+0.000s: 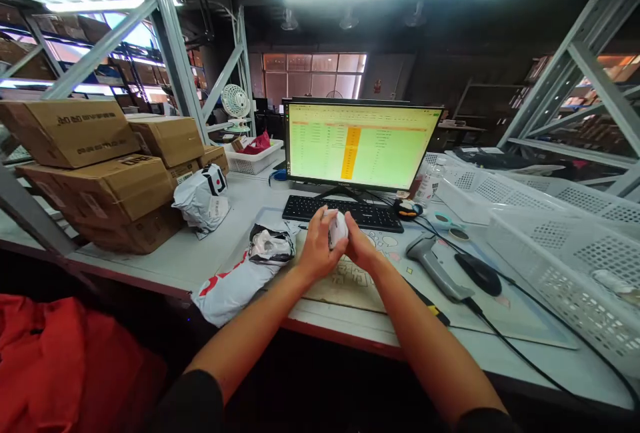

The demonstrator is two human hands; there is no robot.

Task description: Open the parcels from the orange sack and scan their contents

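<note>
Between my two hands, just in front of the black keyboard [370, 215], is a small white rounded object [339, 231] whose kind I cannot make out. My left hand [319, 246] wraps it from the left, fingers on its far side and thumb toward me. On the right, my right hand [358, 245] closes against it with the fingertips; part of that grip is hidden. Left of my forearm lies a white plastic mailer bag [230, 291] with red print and a crumpled, dark-edged mouth. The monitor [360, 149] behind the keyboard displays a spreadsheet.
Stacked cardboard boxes [100, 186] and a wrapped white parcel [203, 199] stand at left. To the right lie a grey barcode scanner [435, 266], a black mouse [479, 274], a black-and-yellow cutter [430, 306], and white perforated baskets [560, 266]. Cables cross the right side.
</note>
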